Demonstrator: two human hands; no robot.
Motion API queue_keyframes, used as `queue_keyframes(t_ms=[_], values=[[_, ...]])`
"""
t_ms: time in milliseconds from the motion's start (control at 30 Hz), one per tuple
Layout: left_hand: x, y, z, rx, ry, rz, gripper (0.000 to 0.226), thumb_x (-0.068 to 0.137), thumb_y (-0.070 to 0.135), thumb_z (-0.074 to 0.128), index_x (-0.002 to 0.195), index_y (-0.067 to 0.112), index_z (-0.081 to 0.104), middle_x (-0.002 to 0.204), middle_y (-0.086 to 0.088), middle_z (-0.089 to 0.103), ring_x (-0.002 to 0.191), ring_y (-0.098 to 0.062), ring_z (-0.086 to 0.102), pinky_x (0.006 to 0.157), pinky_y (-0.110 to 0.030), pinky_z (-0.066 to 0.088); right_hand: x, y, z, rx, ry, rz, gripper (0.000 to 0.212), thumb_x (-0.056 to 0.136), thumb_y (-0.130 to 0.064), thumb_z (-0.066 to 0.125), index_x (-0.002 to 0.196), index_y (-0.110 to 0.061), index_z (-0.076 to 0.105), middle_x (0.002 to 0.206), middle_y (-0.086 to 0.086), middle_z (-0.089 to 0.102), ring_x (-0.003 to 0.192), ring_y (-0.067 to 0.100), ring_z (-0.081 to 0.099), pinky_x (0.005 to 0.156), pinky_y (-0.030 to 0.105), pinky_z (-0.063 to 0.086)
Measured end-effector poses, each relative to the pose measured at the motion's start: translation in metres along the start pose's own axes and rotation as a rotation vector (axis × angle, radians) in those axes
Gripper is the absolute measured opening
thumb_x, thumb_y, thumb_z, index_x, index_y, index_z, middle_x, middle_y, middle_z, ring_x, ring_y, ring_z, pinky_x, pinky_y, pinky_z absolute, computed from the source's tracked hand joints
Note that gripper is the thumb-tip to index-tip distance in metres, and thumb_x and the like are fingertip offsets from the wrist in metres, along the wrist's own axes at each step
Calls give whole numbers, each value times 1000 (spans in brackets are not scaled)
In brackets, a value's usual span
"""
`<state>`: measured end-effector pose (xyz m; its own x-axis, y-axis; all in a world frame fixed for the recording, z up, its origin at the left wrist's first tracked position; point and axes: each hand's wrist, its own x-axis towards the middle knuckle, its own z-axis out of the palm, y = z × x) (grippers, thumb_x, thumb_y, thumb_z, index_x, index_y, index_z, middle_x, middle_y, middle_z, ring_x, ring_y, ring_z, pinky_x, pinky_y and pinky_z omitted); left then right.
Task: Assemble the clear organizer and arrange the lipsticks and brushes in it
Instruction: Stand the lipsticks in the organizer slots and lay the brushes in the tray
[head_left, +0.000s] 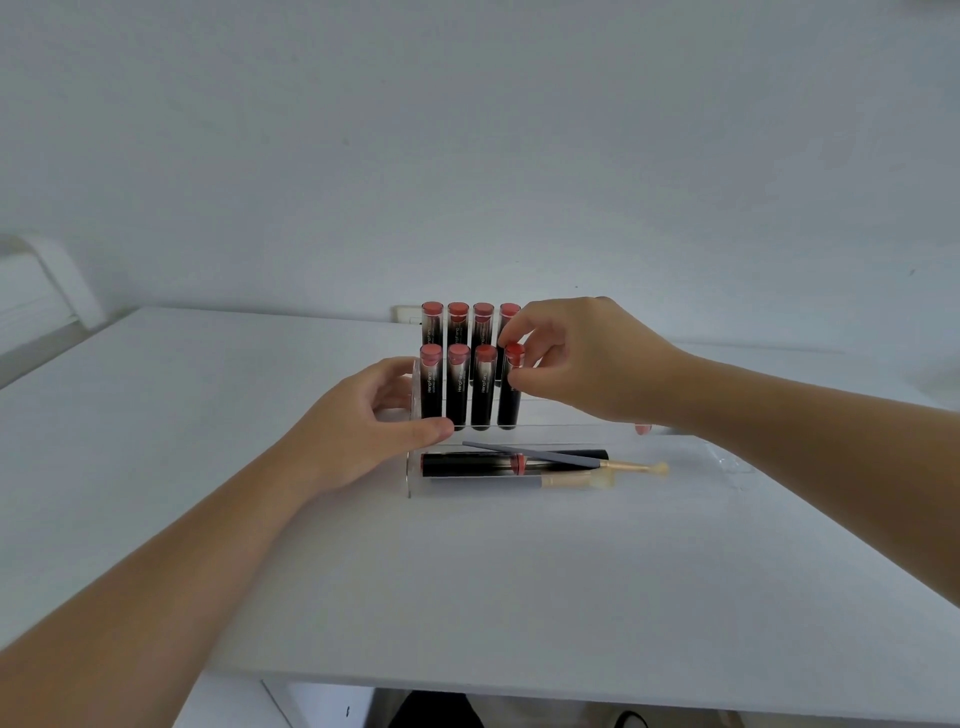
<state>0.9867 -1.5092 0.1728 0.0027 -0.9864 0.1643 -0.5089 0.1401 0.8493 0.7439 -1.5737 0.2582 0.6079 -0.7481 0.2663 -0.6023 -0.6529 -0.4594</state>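
Observation:
The clear organizer stands on the white table, stepped in tiers. Several black lipsticks with red tops stand upright in its two back rows, such as one in the front row. My right hand pinches the top of the rightmost front-row lipstick. My left hand grips the organizer's left end, thumb at the front. In the lowest tier lie two lipsticks, a grey stick and wooden-handled brushes.
The white table reaches to a white wall behind. Its front edge runs along the bottom of the view. A white chair back stands at the far left. A small pink object peeks out below my right wrist.

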Motion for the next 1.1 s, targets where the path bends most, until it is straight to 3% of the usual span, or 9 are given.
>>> queue_keyframes(t_ms=[233, 400, 533, 667, 800, 900, 1000, 1100], values=[[-1, 0, -1, -6, -5, 1, 61, 74, 47, 87, 128, 45, 59, 119, 31, 69, 111, 11, 64, 97, -20, 44, 1, 0, 2, 8, -2, -10, 17, 84, -25, 72, 100, -30, 69, 77, -14, 71, 71, 0, 65, 64, 11, 47], [-1, 2, 0, -11, 1, 1, 76, 61, 62, 80, 131, 43, 59, 120, 29, 70, 112, 9, 65, 99, -22, 45, 0, 0, 2, 7, 3, -10, 18, 82, -27, 73, 98, -34, 68, 77, -15, 71, 72, 1, 66, 66, 13, 48], [-2, 2, 0, -9, -3, 6, 74, 61, 63, 80, 130, 44, 59, 121, 29, 70, 113, 9, 64, 101, -24, 45, -1, -1, 1, 15, 3, -8, 19, 81, -27, 74, 98, -32, 67, 78, -14, 73, 74, 1, 67, 69, 14, 50], [-1, 2, 0, -13, -4, 9, 76, 61, 63, 80, 131, 43, 58, 121, 28, 70, 113, 8, 65, 102, -25, 45, -4, -2, -4, 15, 4, -21, 19, 83, -29, 74, 101, -30, 67, 82, -14, 74, 75, 2, 67, 48, 8, 44], [-1, 1, 1, -9, -5, 13, 72, 61, 63, 79, 128, 46, 59, 120, 29, 70, 113, 9, 64, 101, -24, 45, -6, 6, -23, -27, 47, -27, 19, 83, -33, 75, 101, -33, 67, 81, -14, 73, 71, 1, 67, 63, 16, 51], [-1, 1, 0, -9, -1, 14, 70, 61, 63, 79, 126, 47, 59, 119, 32, 69, 112, 12, 63, 98, -19, 44, -13, 21, -38, -85, 70, -8, 11, 81, -31, 76, 88, -33, 68, 75, -10, 70, 65, 3, 62, 63, 20, 50], [-1, 1, 1, -3, 13, 14, 68, 59, 65, 78, 122, 52, 58, 117, 42, 65, 112, 18, 59, 96, -15, 41, -25, 40, -56, -175, -82, 39, 9, 80, -32, 77, 80, -36, 70, 72, -13, 67, 63, 2, 58, 62, 26, 49], [0, 1, 2, 7, 28, 15, 65, 58, 66, 78, 118, 56, 56, 114, 49, 60, 110, 23, 57, 93, -12, 40, -35, 53, -69, -262, -304, 78, 12, 84, -33, 74, 83, -44, 72, 73, -22, 64, 66, -2, 57, 59, 16, 42]])
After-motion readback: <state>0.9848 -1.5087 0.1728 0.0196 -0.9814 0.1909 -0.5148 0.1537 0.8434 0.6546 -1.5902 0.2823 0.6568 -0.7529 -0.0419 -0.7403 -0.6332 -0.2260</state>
